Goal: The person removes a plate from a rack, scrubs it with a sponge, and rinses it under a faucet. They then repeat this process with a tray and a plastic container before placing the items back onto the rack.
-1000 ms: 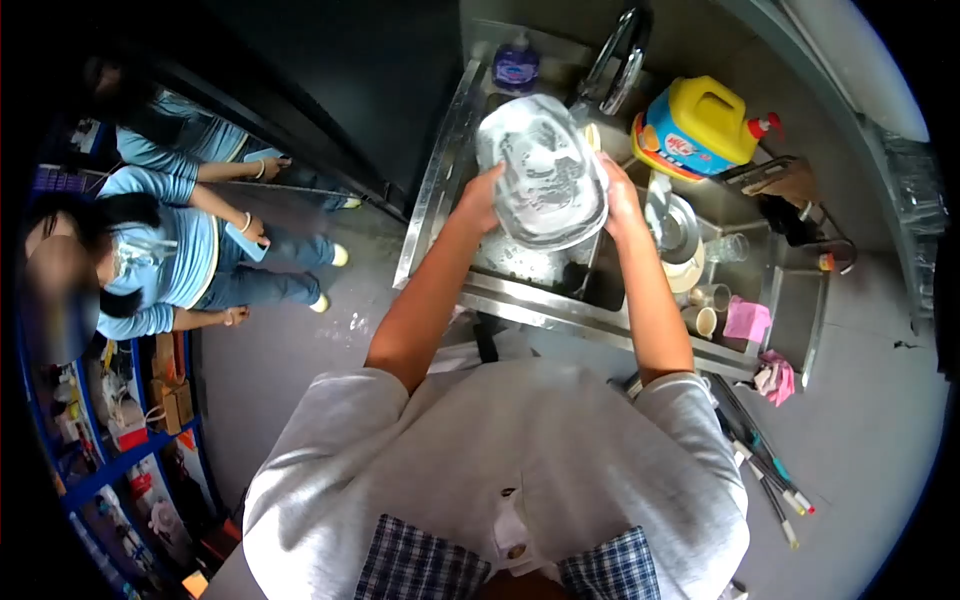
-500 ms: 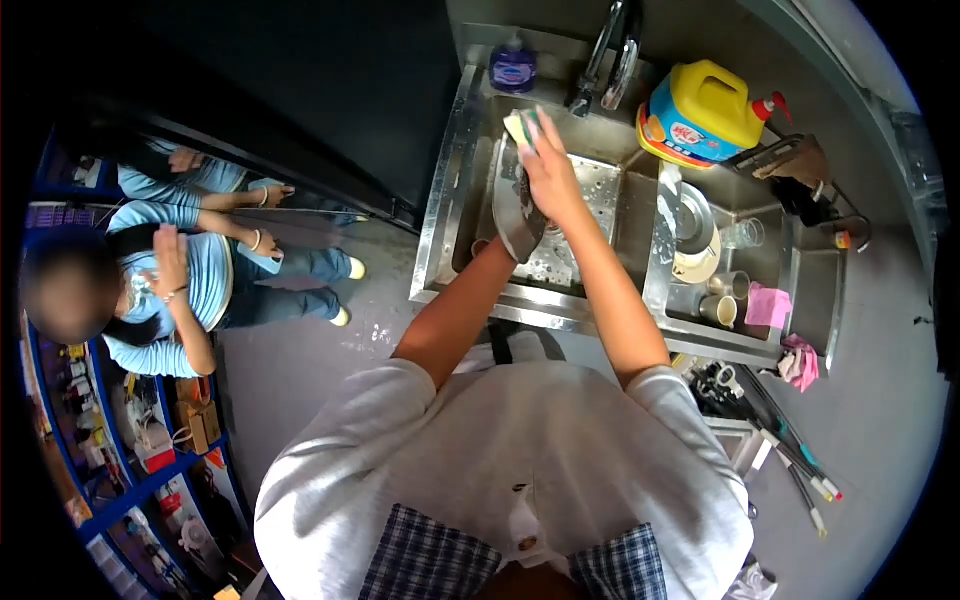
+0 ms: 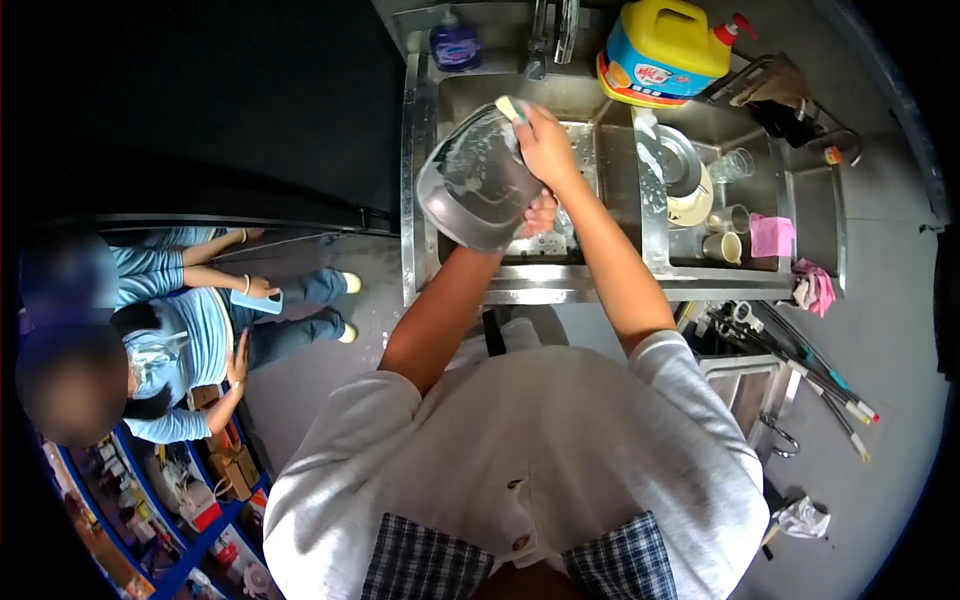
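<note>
A soapy grey container (image 3: 475, 175) is tilted over the left basin of the metal sink (image 3: 425, 150). My left hand (image 3: 540, 215) grips its lower right edge, with the fingers curled and part of the hand hidden behind it. Against the container's upper right side, my right hand (image 3: 545, 145) holds a yellow-green sponge (image 3: 508, 108). White suds streak the container's surface.
Plates (image 3: 690, 205), glasses, a cup (image 3: 722, 248) and a pink cloth (image 3: 771, 236) occupy the right basin. Behind are a faucet (image 3: 538, 60), purple soap bottle (image 3: 455, 45) and yellow detergent jug (image 3: 665, 55). A person (image 3: 190, 340) stands at left near shelves.
The container has been raised and turned so its broad soapy face shows. My right hand and the sponge are now against its right side. The camera view has shifted, and the person's raised hand is lower.
</note>
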The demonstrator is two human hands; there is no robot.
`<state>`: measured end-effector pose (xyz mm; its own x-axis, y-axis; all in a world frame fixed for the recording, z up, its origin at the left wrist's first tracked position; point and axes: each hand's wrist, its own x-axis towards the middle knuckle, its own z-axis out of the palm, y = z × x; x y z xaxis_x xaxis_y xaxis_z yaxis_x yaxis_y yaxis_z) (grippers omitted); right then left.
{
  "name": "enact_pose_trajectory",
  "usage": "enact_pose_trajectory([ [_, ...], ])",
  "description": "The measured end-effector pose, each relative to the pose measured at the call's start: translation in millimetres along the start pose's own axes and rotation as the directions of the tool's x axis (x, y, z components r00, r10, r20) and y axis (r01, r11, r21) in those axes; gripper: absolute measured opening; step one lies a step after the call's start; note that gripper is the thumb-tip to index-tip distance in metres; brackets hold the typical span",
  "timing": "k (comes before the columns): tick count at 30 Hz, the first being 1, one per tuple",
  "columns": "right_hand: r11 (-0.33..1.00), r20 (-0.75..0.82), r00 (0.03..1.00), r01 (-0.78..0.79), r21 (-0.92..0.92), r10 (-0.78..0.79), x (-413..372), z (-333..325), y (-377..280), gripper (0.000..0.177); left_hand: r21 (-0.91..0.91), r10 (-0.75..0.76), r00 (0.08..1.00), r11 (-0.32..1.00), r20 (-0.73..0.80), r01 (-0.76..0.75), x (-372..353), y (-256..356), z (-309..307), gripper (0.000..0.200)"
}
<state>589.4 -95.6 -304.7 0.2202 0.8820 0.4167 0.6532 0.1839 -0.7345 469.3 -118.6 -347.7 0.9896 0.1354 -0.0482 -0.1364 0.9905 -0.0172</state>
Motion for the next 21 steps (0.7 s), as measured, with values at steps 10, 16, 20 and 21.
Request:
enact_pose_trajectory([
  [10, 0.897, -0.142, 0.932, -0.266, 0.352, 0.332, -30.1, -2.2, 2.3, 0.037, 0.160, 0.343, 0.927, 0.934, -0.153, -0.320, -25.6, 27.7, -4.7, 0.060],
  [16, 0.998, 0.003, 1.000, -0.005, 0.058, 0.005, -3.4, -4.7, -65.9, 0.038, 0.168, 0.372, 0.913, 0.923, -0.168, -0.345, -12.4, 25.2, 1.0, 0.060],
  [20, 0.920, 0.343, 0.862, 0.393, 0.015, -0.374, -33.8, 12.5, -111.7, 0.038, 0.147, 0.383, 0.909, 0.921, -0.164, -0.361, -22.2, 27.0, -1.5, 0.060],
  [21, 0.851, 0.412, 0.777, 0.525, -0.006, -0.476, -40.4, 9.6, -120.3, 0.037, 0.141, 0.376, 0.912, 0.924, -0.164, -0.355, -24.3, 25.6, -3.2, 0.060],
])
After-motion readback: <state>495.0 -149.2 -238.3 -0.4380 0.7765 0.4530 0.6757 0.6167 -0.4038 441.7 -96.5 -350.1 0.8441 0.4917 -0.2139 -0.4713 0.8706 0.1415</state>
